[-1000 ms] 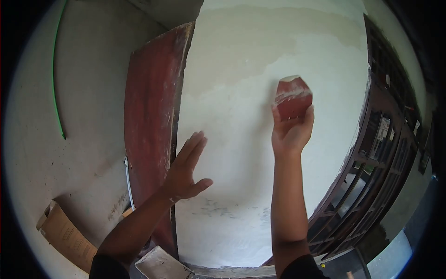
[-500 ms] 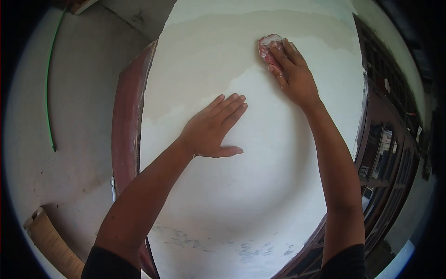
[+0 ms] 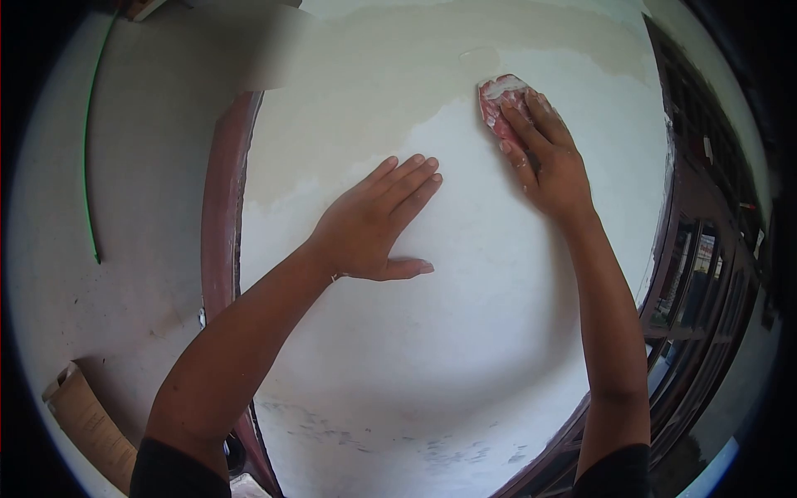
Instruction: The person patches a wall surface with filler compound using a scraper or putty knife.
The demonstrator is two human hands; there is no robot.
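Note:
My right hand (image 3: 558, 176) grips a flat reddish spreader (image 3: 496, 112) smeared with white paste, its fingers laid over the face and the thumb along the lower edge. The spreader is up against the wall panel (image 3: 481, 324), just below the border between a greyish-beige patch (image 3: 365, 91) and a whiter coat. White specks cling to the right thumb. Lower and to the left, my left hand (image 3: 365, 217) lies flat with fingers stretched out and thumb apart, holding nothing. A faint curved outline shows on the wall just above the spreader.
A reddish-brown wooden frame (image 3: 220, 199) borders the panel on the left. Dark wooden frames with glass panes (image 3: 685, 274) run down the right. A green cord (image 3: 86, 166) hangs on the far-left wall, with a brown cardboard piece (image 3: 87, 415) below it.
My right hand and the spreader have moved slightly right and down, leaving a faint outline on the wall above. My left hand stays in nearly the same place; the view has shifted a little.

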